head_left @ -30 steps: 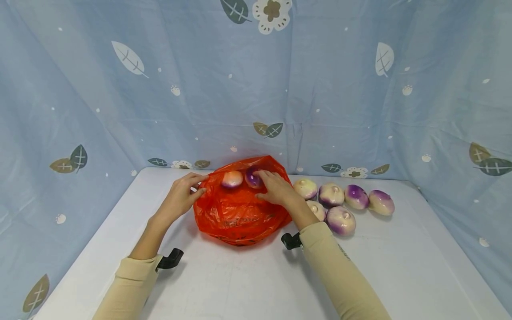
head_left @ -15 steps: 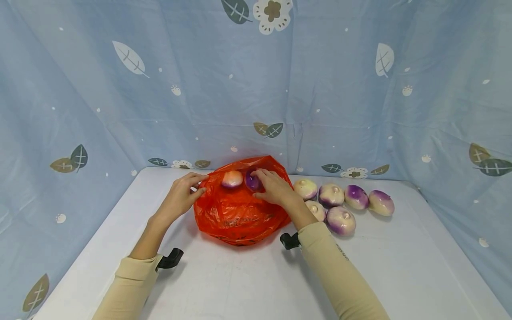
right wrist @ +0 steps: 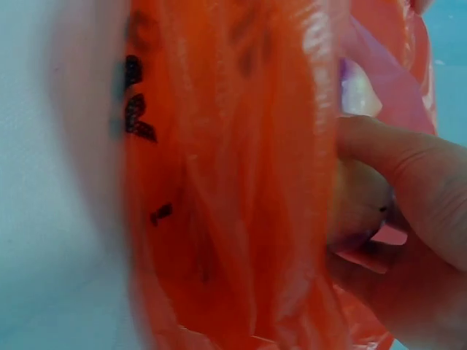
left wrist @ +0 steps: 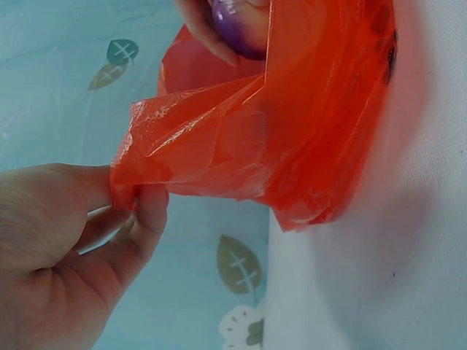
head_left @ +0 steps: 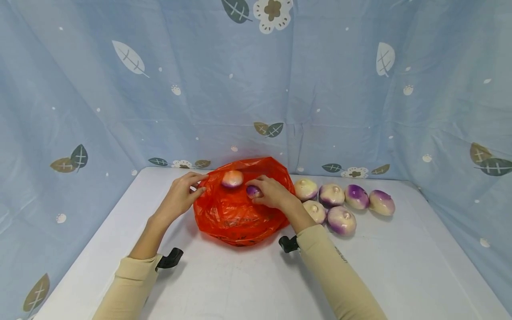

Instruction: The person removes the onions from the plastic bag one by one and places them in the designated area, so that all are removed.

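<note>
A thin red plastic bag (head_left: 240,215) lies on its side with its mouth spread wide. My left hand (head_left: 182,193) pinches the left edge of that mouth between thumb and fingers; the left wrist view shows the film gathered at the fingertips. In the bag's opening, my right hand (head_left: 274,193) grips a purple and cream onion (head_left: 253,192); fingers and thumb curl round it in the right wrist view (right wrist: 361,197), where bag film partly covers it. Another onion (head_left: 233,178), pale orange with a purple base, rests deeper in the bag, to the left.
To the right of the bag, several glossy onions sit close together, among them a pale one (head_left: 306,189), a front one (head_left: 342,221) and the rightmost one (head_left: 382,202). The white table (head_left: 224,284) meets a patterned blue curtain (head_left: 256,89) at the back.
My right hand has drawn the held onion slightly toward me within the bag's mouth, away from the onion beside it. My left hand stays at the bag's edge.
</note>
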Demonstrator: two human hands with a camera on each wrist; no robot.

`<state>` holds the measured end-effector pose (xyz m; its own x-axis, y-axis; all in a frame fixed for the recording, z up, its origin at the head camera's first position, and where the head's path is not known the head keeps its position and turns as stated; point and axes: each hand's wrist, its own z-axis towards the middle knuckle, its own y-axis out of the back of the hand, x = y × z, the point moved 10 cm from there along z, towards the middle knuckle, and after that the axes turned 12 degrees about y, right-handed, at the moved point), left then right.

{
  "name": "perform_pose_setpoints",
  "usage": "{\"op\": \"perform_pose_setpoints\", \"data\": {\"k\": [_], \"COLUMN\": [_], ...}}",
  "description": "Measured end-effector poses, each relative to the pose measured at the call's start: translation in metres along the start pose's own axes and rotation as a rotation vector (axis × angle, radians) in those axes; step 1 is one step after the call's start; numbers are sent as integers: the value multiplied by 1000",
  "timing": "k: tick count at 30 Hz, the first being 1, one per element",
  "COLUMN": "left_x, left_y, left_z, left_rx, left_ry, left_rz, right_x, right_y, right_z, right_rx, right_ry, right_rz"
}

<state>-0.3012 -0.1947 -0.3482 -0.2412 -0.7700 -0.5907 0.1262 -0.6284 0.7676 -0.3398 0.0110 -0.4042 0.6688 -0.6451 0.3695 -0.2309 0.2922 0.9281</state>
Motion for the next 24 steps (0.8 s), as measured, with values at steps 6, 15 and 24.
{"op": "perform_pose_setpoints", "data": {"k": [6, 15, 24], "left_x": [0, -1, -2], "left_y": [-1, -1, -2], "left_z": [1, 0, -1], "left_rx": [-10, -6, -8], "left_ry": [-11, -10, -13], "left_rz": [2, 4, -1], "right_x": [5, 6, 10], "right_y": [3, 3, 4], "right_z": [-4, -14, -19], "right_rx": [32, 50, 53], "right_ry": [-4, -14, 0], "right_rz": [16, 53, 74]}}
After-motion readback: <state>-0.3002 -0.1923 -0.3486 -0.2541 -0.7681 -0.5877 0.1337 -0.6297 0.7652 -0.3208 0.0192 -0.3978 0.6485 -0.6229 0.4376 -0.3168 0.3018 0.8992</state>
